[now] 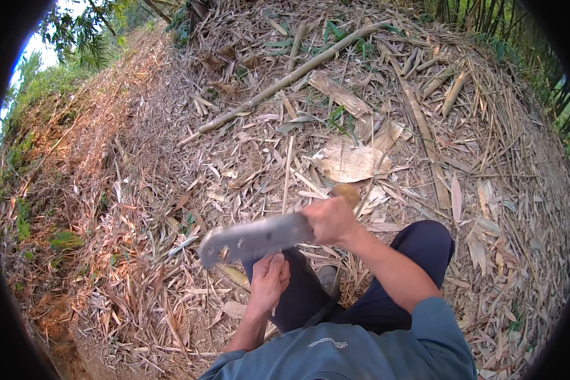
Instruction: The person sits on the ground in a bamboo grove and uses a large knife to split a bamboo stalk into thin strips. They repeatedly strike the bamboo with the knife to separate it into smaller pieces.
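My right hand (330, 221) is wrapped round the handle of a machete (259, 237), a broad, dark grey blade with small holes near its blunt end. The handle's rounded wooden end (345, 192) sticks out beyond my fist. The blade points left, slightly blurred, across the space in front of my knees. Just below it, my left hand (270, 278) is closed in a pinch on a thin bamboo strip (288, 174). The strip runs away from me behind the blade, and a short end shows below my hand. Whether the blade touches the strip, I cannot tell.
Dry bamboo leaves and chips cover the sloping ground. A long bamboo pole (291, 77) lies diagonally ahead, near pale sheath pieces (348, 159). A yellowish bamboo piece (234, 277) lies beside my left knee. Bamboo stems stand at the far right; an earthen bank (63, 310) is at left.
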A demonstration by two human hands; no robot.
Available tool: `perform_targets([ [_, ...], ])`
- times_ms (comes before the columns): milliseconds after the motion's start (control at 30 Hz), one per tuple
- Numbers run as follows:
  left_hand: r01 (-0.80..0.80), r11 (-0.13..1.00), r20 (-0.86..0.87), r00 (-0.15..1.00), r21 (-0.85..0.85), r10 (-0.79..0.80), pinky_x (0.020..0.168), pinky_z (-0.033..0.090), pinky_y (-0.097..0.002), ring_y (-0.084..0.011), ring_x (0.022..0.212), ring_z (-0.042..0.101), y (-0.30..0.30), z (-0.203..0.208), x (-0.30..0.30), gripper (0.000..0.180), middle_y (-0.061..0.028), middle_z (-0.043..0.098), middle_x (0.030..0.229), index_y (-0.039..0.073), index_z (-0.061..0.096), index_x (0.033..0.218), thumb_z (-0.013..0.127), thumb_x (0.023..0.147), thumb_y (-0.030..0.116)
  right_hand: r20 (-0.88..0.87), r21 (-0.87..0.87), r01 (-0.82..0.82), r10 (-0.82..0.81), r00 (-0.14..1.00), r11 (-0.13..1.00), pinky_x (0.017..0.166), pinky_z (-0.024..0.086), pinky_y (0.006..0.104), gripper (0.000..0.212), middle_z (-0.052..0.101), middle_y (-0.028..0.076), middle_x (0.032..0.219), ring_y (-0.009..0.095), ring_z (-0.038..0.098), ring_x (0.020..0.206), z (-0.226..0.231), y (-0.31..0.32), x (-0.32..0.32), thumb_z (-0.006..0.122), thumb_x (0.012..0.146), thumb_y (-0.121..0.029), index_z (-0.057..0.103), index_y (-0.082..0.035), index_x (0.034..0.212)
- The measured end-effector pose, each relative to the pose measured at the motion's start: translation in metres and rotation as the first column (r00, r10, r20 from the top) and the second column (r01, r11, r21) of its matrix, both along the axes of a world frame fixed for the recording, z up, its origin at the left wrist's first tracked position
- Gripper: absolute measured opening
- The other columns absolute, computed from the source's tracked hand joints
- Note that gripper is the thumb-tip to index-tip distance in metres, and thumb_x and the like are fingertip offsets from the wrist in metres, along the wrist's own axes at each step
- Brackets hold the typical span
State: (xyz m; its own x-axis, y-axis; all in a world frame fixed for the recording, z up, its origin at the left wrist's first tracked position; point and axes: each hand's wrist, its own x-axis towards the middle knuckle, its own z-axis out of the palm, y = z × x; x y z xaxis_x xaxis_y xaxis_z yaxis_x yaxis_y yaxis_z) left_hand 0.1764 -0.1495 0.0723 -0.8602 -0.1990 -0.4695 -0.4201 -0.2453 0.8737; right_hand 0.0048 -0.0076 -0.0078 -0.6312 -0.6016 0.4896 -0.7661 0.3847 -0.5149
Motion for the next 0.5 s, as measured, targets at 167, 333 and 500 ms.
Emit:
perform_targets([
  [167,0.229,0.956,0.06,0.973,-0.186,-0.221,0.043,0.026,-0.0197,-0.0024,0.047,0.035,0.012,0.017,0.026,0.044,0.0049,0.043,0.059,-0.001,0.046,0.145,0.042,0.107,0.021,0.488,0.321,0.243,-0.38,0.786,0.915,0.042,0.047,0.0322,0.021,0.06,0.001,0.056,0.013,0.054,0.044,-0.001,0.021,-0.056,0.065,0.079,-0.03,0.072,-0.011,0.083],
  [333,0.198,0.925,-0.02,0.976,-0.323,-0.216,0.049,0.031,-0.0188,-0.0014,0.054,0.039,0.009,0.046,0.042,0.046,0.007,0.042,0.062,0.0,0.046,0.146,0.049,0.105,0.019,0.71,0.142,0.605,-0.506,0.489,0.783,0.055,0.056,0.04,0.032,0.068,0.013,0.064,0.025,0.07,0.058,-0.03,0.045,-0.095,0.066,0.085,-0.029,0.074,0.002,0.083],
  [500,-0.043,0.958,-0.144,0.99,-0.285,0.002,0.039,0.032,-0.0194,-0.0021,0.042,0.037,-0.001,0.025,-0.004,0.047,0.0058,0.041,0.055,-0.001,0.042,0.147,0.05,0.106,0.02,0.642,-0.298,0.614,-0.323,0.696,0.731,0.055,0.046,0.0336,0.031,0.058,0.014,0.056,0.019,0.06,0.053,-0.001,0.045,-0.097,0.065,0.084,-0.024,0.068,0.006,0.077],
])
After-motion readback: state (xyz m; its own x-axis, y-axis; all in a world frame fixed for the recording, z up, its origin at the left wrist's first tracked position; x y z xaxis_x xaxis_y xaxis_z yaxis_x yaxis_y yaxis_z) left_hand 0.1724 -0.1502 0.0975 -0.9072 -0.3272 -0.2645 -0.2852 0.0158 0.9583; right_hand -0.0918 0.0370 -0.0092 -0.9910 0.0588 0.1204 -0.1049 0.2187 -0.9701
